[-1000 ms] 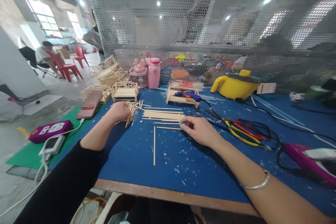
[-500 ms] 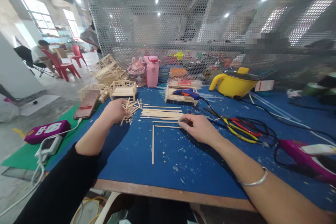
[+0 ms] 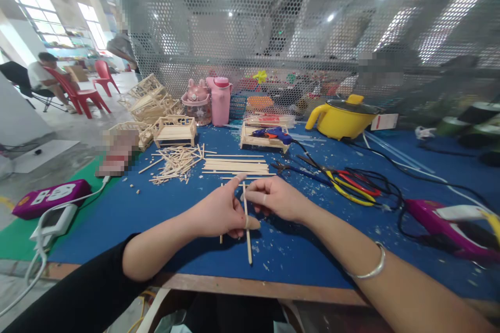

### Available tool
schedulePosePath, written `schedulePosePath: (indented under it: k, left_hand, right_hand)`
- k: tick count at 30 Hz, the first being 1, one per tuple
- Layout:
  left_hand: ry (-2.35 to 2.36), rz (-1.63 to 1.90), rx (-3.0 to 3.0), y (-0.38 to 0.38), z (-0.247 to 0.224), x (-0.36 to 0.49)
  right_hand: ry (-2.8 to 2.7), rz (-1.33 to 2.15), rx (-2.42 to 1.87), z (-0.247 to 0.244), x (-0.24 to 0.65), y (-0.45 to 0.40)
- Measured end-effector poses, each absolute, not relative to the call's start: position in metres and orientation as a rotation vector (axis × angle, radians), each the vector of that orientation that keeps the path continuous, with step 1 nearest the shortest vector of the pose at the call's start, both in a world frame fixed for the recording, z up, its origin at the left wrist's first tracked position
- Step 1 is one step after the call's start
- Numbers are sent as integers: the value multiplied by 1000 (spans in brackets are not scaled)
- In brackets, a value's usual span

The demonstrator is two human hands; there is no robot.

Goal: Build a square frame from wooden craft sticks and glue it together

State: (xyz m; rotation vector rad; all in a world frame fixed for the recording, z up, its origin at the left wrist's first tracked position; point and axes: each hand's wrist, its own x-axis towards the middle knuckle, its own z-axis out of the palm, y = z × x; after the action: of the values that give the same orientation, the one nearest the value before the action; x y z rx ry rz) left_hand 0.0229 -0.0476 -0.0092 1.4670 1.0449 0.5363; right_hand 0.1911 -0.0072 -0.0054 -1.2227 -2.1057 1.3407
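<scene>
Pale wood: a thin stick [image 3: 249,250] toward the front of the blue tabletop [image 3: 297,268], grasped in the left hand [image 3: 222,213], touched farther along by the right hand [image 3: 279,197], grip there impossible to tell. Beyond, parallel sticks [image 3: 236,167] beside a loose pile [image 3: 176,164]; then a glue gun [image 3: 276,134] on a small frame [image 3: 260,141].

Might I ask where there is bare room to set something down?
Left: the blue patch between the heap of short sticks, green mat and left forearm, bar a few chips. Right: chip-strewn patch between yellow handles, purple object and right forearm. Crowded: the middle, with left hand, right hand and long sticks; the back, with glue gun and yellow pot.
</scene>
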Motion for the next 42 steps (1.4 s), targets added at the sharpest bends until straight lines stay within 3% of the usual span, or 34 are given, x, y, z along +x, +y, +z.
schedulePosePath:
  k: [5, 8, 12, 16, 24, 31, 36, 42]
  left_hand:
    - [1263, 507, 1714, -38, -8, 11]
    - [1764, 635, 2032, -11, -1, -24]
    - [2289, 411, 2125, 26, -2, -85]
    - [2260, 323, 2107, 45, -12, -116]
    - [2421, 602, 1939, 41, 6, -159]
    - [2142, 515, 1749, 36, 2, -159]
    - [2044, 653, 1459, 29, 14, -155]
    - [2507, 746, 1624, 41, 7, -160]
  right_hand:
    - [-2056, 1391, -1338, -13, 184, -10]
    - [-2024, 1360, -1428, -13, 184, -11]
    - [-2050, 1343, -1454, -12, 184, -12]
    - [-2048, 1334, -1456, -13, 184, -11]
    - [-2043, 1343, -1461, -16, 184, -8]
    - [-2054, 1343, -1456, -18, 185, -6]
    - [-2044, 1372, -1440, -17, 186, -7]
    - [-2065, 1362, -1461, -14, 183, -8]
